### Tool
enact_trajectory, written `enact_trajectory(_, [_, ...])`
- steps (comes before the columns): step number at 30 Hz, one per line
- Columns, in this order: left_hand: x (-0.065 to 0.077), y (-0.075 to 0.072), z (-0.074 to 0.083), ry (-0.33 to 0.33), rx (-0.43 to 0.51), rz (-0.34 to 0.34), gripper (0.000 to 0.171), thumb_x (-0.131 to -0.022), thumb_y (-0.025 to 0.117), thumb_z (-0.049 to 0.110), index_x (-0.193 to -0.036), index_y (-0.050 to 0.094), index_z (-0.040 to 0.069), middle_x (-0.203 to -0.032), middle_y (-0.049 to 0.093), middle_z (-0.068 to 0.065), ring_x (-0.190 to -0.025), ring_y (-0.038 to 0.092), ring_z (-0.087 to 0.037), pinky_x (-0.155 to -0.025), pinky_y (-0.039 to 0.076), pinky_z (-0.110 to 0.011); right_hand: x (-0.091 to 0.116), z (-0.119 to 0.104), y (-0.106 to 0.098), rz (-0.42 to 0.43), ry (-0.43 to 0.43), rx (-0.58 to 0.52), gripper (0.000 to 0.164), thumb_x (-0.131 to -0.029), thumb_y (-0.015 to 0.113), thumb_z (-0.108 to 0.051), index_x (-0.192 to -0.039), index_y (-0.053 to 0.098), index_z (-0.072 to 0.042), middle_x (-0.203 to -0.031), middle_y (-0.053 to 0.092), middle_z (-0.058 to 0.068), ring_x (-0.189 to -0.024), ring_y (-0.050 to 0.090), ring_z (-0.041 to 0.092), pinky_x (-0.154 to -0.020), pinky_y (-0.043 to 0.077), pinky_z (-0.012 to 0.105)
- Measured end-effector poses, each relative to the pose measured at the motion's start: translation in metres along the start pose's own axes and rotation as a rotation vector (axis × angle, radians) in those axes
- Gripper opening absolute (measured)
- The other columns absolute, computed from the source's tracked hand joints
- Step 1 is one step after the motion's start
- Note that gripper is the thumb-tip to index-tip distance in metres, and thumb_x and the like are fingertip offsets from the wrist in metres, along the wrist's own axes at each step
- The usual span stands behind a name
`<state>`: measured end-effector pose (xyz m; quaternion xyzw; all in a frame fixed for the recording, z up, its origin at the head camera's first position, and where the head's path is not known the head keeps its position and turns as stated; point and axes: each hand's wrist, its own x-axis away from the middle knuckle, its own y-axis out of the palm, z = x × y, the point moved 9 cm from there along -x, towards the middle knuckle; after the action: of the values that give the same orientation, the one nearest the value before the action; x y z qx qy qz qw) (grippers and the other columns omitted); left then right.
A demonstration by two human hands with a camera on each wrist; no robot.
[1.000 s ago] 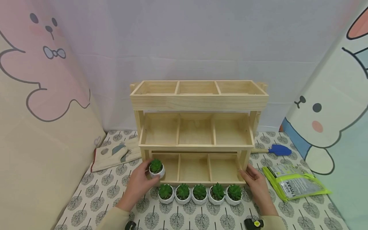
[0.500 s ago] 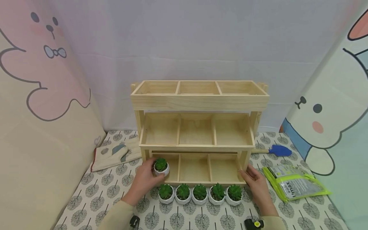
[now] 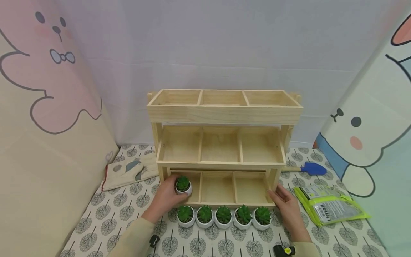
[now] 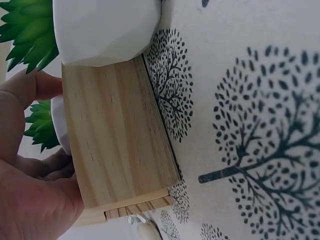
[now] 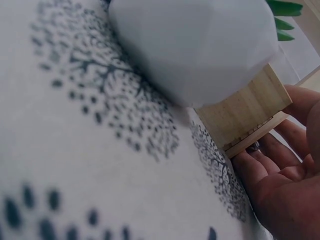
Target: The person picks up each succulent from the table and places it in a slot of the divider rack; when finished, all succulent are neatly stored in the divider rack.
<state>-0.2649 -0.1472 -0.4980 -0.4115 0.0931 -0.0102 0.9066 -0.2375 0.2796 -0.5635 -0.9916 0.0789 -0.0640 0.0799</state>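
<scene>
A small potted succulent [image 3: 183,184] in a white pot sits low in the left compartment of the bottom tier of a three-tier wooden planter shelf [image 3: 224,114]. My left hand [image 3: 165,196] holds it, thumb at the front and fingers around the far side. In the left wrist view the held succulent's leaves [image 4: 42,127] show behind the wooden front board; whether the pot touches the compartment floor is hidden. My right hand [image 3: 287,207] grips the bottom tier's right end, thumb over the rim and fingers along the side board [image 5: 245,107].
Several matching succulents [image 3: 223,216] stand in a row before the shelf. A pair of work gloves [image 3: 130,171] lies at left. To the right are a blue trowel [image 3: 313,168] and a green-and-grey bag [image 3: 330,205]. Patterned cloth [image 3: 106,228] covers the table.
My left hand has carried the succulent rightward, farther into the bottom-left compartment. The right hand keeps its place on the shelf's end.
</scene>
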Motion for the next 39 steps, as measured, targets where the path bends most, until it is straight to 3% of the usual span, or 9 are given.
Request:
enact_trajectory(21, [-0.008,0.013,0.000,-0.002,-0.054,-0.033,0.064,-0.063,0.085,0.027,-0.114,0.054,0.003,-0.102,0.058,-0.006,-0.089,0.059,-0.023,-0.082,0.053,-0.040,0.000,-0.001,0.000,-0.007,0.015,-0.022,0.068,-0.090,0.065,-0.033,-0.148,0.034,-0.017,-0.149,0.036,0.012,-0.133,0.039,0.029,-0.089,0.047,0.018])
enact_trajectory(39, [-0.008,0.014,0.000,-0.008,-0.016,-0.052,0.066,-0.063,0.087,0.024,-0.115,0.053,0.001,-0.104,0.059,-0.010,-0.095,0.060,-0.027,-0.087,0.051,-0.043,0.001,0.000,0.001,-0.018,0.005,-0.027,0.068,-0.090,0.065,-0.034,-0.149,0.033,-0.017,-0.149,0.036,0.012,-0.133,0.039,0.030,-0.089,0.047,0.018])
